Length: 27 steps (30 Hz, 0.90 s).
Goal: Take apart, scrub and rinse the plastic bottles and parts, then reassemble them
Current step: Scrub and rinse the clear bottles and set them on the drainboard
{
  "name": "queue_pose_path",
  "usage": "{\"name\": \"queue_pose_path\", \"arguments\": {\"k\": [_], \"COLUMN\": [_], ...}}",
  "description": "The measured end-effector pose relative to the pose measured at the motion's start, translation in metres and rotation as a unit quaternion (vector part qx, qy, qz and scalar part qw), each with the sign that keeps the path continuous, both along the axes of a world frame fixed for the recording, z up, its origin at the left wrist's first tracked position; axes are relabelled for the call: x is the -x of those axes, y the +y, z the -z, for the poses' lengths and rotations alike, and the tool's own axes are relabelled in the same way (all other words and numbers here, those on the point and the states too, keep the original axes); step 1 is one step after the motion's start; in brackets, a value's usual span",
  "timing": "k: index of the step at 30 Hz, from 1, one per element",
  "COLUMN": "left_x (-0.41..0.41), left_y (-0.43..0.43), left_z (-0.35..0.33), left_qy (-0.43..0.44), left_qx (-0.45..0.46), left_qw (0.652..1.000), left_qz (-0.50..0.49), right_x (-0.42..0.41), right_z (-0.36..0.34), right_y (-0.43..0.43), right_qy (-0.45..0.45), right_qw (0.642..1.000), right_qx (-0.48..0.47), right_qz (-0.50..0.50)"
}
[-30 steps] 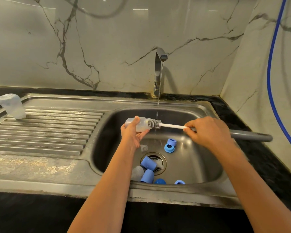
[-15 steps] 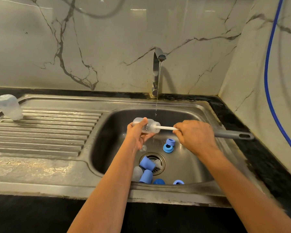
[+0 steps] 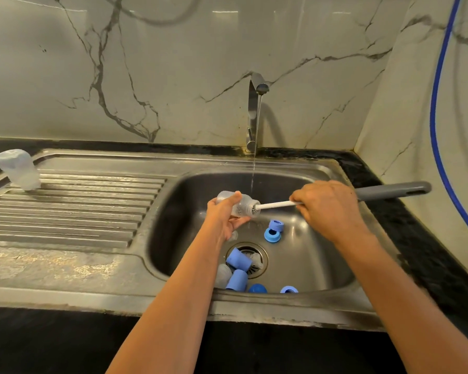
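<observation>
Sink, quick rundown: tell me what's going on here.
A person is scrubbing a clear bottle over the sink basin. The left hand grips the bottle on its side; the right hand holds a long brush with its bristle head at the bottle's mouth. The tap runs a thin stream. Loose blue caps and rings lie in the basin, and a second bottle stands on the draining board.

- A kitchen;
- steel sink with ribbed drainboard, set in a black stone counter;
- tap running behind the basin;
- marble-veined wall panels meeting in a corner
</observation>
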<state>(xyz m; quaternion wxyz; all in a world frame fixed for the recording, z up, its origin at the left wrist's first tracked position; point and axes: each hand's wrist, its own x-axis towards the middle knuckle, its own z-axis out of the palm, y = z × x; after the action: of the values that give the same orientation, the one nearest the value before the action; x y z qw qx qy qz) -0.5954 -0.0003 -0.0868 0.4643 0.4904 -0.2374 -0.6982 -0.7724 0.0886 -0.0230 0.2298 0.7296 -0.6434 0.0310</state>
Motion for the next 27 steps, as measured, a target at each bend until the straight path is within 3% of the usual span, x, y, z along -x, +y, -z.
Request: {"name": "queue_pose_path", "arguments": {"k": [4, 8, 10, 15, 20, 23, 27], "left_x": [0.006, 0.004, 0.0, -0.015, -0.007, -0.003, 0.007], "left_y": [0.001, -0.004, -0.004, -0.009, -0.004, -0.002, 0.001], "left_z": [-0.001, 0.002, 0.002, 0.004, 0.001, -0.001, -0.002], "left_qy": [0.016, 0.028, 0.035, 0.073, 0.049, 0.067, 0.065], "left_qx": [0.014, 0.042, 0.041, 0.017, 0.007, 0.008, 0.039], "left_qw": [1.0, 0.998, 0.997, 0.992, 0.998, 0.998, 0.997], "left_qz": [0.015, -0.037, -0.053, -0.1, -0.039, -0.012, 0.009], "right_x": [-0.018, -0.024, -0.019, -0.003, -0.001, -0.004, -0.018], "right_z": [0.013, 0.017, 0.015, -0.014, -0.011, 0.003, 0.022], "right_y": [-0.004, -0.009, -0.006, 0.009, 0.006, -0.001, -0.012], "right_qy": [-0.03, -0.151, -0.169, -0.108, -0.045, -0.053, -0.079], "right_qw": [0.999, 0.982, 0.977, 0.987, 0.997, 0.998, 0.995], "right_qx": [-0.015, -0.063, -0.085, -0.085, -0.031, -0.001, -0.031], "right_qz": [0.02, 0.094, 0.1, 0.083, 0.049, 0.021, 0.055]}}
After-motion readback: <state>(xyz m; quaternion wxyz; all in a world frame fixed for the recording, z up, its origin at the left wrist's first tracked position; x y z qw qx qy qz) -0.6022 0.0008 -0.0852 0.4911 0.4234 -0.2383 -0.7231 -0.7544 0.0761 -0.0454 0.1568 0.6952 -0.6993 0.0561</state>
